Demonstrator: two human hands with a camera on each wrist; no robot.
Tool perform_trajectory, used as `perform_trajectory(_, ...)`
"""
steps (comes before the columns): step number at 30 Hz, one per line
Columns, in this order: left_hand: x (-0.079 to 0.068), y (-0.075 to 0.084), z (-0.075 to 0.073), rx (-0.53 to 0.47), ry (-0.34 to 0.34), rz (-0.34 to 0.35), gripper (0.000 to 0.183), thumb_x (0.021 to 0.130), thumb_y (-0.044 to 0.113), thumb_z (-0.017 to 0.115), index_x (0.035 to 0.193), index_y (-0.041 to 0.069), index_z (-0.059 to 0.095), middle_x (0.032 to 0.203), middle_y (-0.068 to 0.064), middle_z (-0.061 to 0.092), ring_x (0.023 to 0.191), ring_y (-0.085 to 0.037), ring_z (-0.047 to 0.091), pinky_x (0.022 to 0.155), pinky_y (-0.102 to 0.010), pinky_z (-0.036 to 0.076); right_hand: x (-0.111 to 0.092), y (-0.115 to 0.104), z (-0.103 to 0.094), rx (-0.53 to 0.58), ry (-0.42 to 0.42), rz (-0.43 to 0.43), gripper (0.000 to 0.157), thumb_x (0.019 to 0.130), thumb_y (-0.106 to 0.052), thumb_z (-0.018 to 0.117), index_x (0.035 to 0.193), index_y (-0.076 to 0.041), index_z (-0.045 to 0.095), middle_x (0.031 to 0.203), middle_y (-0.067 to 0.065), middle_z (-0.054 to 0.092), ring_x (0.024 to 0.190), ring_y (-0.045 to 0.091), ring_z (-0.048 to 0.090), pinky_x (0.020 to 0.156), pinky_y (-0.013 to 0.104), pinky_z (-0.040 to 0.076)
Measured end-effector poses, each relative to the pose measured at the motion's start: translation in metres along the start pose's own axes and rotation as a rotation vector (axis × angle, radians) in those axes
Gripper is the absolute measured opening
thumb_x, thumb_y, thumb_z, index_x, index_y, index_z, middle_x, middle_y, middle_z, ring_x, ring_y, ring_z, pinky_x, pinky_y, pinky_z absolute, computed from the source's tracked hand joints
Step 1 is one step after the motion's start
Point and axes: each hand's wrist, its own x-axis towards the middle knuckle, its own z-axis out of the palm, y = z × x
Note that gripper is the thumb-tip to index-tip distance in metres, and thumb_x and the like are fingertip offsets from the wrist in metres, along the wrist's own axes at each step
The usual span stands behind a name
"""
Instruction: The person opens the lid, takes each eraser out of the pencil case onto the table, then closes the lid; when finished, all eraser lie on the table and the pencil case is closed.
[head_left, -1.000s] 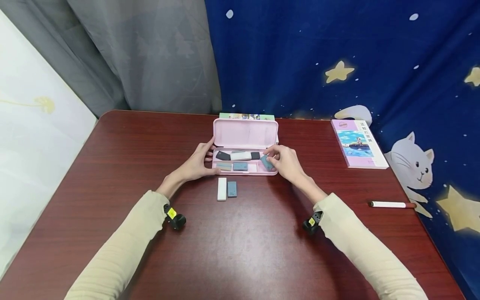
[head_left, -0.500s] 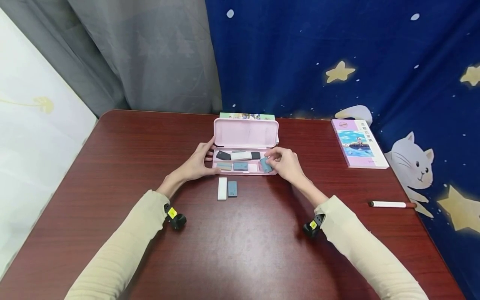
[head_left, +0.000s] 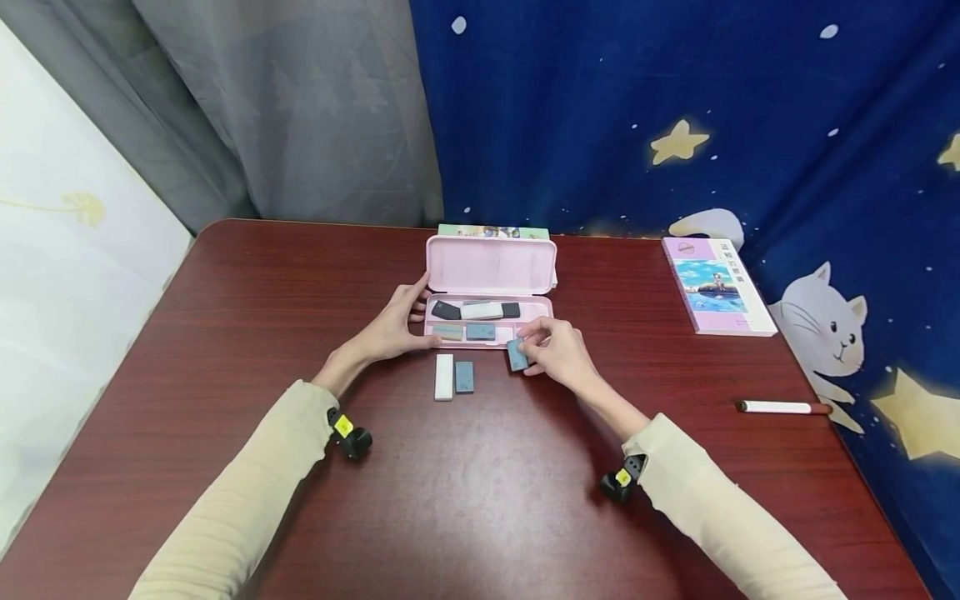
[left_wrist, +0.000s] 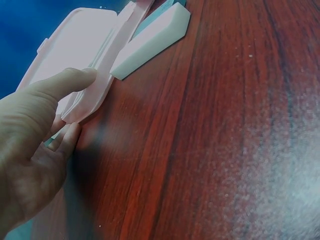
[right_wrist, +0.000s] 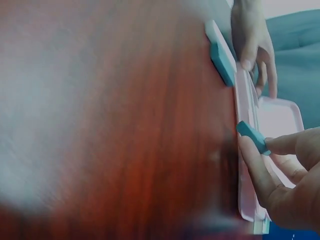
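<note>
A pink pencil case (head_left: 491, 267) lies with its lid raised in the head view. My left hand (head_left: 386, 329) holds its left end, thumb at the front rim and fingers along the side. Between thumb and fingers, my right hand (head_left: 558, 357) pinches a blue-grey eraser (head_left: 516, 357) just in front of the case's right part. Inside the case are a white block (head_left: 482, 312), dark blocks (head_left: 447, 311) beside it, another blue-grey eraser (head_left: 481, 332) and a pale striped block (head_left: 447, 333). In front, a white eraser (head_left: 444, 378) and a blue-grey one (head_left: 464, 378) lie side by side.
A green-edged book (head_left: 495, 232) sits behind the raised lid. Toward the right rear of the brown table (head_left: 480, 517) lies a pink-and-white book (head_left: 716, 287). A white marker (head_left: 780, 408) rests near the right edge, and curtains (head_left: 540, 117) hang behind.
My right hand has brought the blue-grey eraser from the right end of the case out over the front rim, toward me and slightly left. The left hand stays put.
</note>
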Motion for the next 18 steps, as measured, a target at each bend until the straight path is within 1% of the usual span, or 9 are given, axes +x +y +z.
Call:
perform_trajectory(4,0.001,-0.003,0.001,-0.003,-0.001,-0.011,0.102,0.076,-0.005,0.078,0.151,-0.008,0.009,0.132,-0.036,0.03,0.117,-0.048,0.039,0.101,-0.053,0.039,-0.004,0.001,0.006,0.023,-0.002,0.024,0.013,0.085,0.006,0.067,0.097,0.003,0.067,0.078,0.014,0.065,0.06,0.02,0.067,0.055,0.035,0.058)
perform_trajectory(8,0.0,-0.003,0.0,0.001,-0.004,-0.014,0.102,0.076,-0.004,0.078,0.151,-0.008,0.009,0.132,-0.035,0.03,0.118,-0.048,0.039,0.101,-0.052,0.039,-0.007,-0.001,0.012,0.119,-0.033,0.058,0.014,0.086,0.007,0.065,0.1,0.006,0.065,0.081,0.015,0.066,0.06,0.023,0.067,0.057,0.037,0.058)
perform_trajectory(12,0.001,-0.002,0.0,0.001,-0.007,-0.011,0.102,0.076,-0.004,0.078,0.151,-0.007,0.009,0.131,-0.035,0.031,0.118,-0.047,0.039,0.101,-0.052,0.039,-0.008,0.001,0.019,0.231,-0.069,0.101,0.017,0.086,0.009,0.063,0.103,0.01,0.062,0.083,0.016,0.064,0.06,0.023,0.067,0.06,0.04,0.059)
perform_trajectory(18,0.001,-0.003,0.001,-0.002,-0.005,-0.003,0.103,0.076,-0.004,0.078,0.151,-0.008,0.009,0.131,-0.035,0.031,0.117,-0.047,0.039,0.1,-0.052,0.039,-0.011,0.006,0.034,0.298,-0.088,0.13,0.018,0.086,0.009,0.064,0.104,0.01,0.06,0.082,0.014,0.061,0.059,0.021,0.065,0.062,0.04,0.059)
